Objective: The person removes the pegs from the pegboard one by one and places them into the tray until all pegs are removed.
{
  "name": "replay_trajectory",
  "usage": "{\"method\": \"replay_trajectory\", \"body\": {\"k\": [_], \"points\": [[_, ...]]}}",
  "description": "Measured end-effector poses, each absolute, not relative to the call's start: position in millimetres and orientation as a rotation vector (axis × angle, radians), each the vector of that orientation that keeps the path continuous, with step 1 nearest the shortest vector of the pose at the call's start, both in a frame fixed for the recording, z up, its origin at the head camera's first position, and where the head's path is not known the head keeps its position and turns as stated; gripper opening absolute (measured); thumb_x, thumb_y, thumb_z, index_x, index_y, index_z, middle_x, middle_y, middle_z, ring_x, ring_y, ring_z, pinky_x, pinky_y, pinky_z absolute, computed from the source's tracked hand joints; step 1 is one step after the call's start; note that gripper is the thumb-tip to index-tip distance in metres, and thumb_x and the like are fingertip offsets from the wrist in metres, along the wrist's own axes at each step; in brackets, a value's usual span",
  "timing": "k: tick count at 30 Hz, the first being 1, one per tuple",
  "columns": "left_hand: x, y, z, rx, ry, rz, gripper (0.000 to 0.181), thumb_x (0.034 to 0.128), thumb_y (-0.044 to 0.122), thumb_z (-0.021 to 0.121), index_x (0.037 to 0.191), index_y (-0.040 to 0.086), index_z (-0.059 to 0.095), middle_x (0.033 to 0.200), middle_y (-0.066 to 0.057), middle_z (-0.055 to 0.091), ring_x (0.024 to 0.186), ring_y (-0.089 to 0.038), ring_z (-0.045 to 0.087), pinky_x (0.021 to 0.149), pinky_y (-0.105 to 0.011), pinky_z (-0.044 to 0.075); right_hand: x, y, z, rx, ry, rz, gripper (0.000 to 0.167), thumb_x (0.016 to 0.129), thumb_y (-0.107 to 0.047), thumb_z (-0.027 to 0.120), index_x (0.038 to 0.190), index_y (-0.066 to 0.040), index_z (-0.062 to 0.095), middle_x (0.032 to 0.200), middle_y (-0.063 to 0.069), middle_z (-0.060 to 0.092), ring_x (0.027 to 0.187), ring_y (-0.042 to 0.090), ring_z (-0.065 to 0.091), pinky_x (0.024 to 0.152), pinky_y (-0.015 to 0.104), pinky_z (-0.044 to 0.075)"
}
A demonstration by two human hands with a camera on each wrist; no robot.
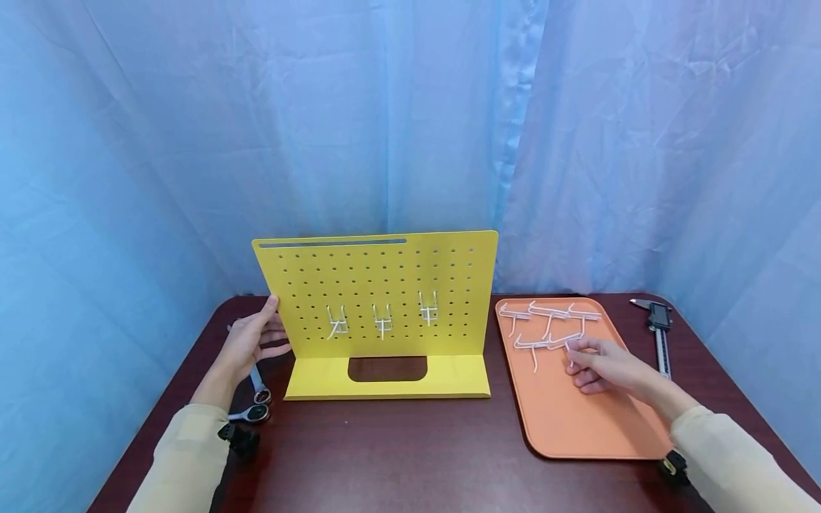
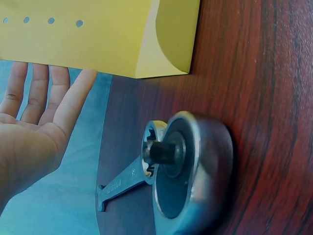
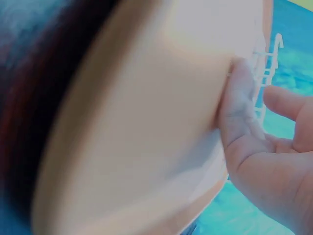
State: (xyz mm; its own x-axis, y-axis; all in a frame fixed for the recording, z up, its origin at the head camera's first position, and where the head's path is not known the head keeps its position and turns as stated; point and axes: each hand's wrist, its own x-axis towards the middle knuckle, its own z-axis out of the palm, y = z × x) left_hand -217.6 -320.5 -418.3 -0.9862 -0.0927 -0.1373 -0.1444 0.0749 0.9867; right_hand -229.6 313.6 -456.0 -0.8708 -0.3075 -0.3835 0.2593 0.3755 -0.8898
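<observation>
Tabletop (image 1: 385, 456): yellow pegboard (image 1: 359, 306), face toward viewer, long axis sideways

Right grip (image 3: 269, 156): fingers (image 3: 237, 100) bent, thumb (image 3: 283, 102) apart; hook hold can't be told
White wire hooks (image 3: 276, 51): just beyond thumb and fingers, partly hidden by the grip
Tray (image 3: 142, 112): washed-out, left of the grip, far edge blurred; fingers overlap it, contact unclear
Bench (image 3: 29, 98): dark reddish blur, past the tray, well apart from the grip
Blue cloth (image 3: 291, 61): behind the grip, showing above and below it
</observation>
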Motion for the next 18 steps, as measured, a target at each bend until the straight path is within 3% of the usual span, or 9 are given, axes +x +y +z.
{"method": "replay_trajectory", "body": {"k": [9,18], "points": [[-220.0,-319.7,-418.5,-0.226,2.278,2.091,0.067,0.0945,0.065,0.058,0.115,0.000,0.062,0.105,-0.006,0.070,0.096,-0.021,0.071,0.085,-0.043,0.060,-218.9,317.1,-439.6,-0.081,2.109,-1.448,0.051,0.110,-0.026,0.048,0.143,0.009,0.030,0.100,0.010,0.063,0.077,0.021,0.063,0.069,0.039,0.061],[-219.9,-321.9,-420.7,-0.241,2.269,2.088,0.070,0.0947,0.064,0.057,0.120,-0.001,0.059,0.106,-0.006,0.069,0.096,-0.019,0.070,0.085,-0.042,0.060,-211.1,310.3,-400.8,-0.203,2.154,-1.452,0.063,0.109,-0.031,0.052,0.149,0.012,0.031,0.120,0.022,0.065,0.099,0.037,0.070,0.080,0.048,0.061]]}}
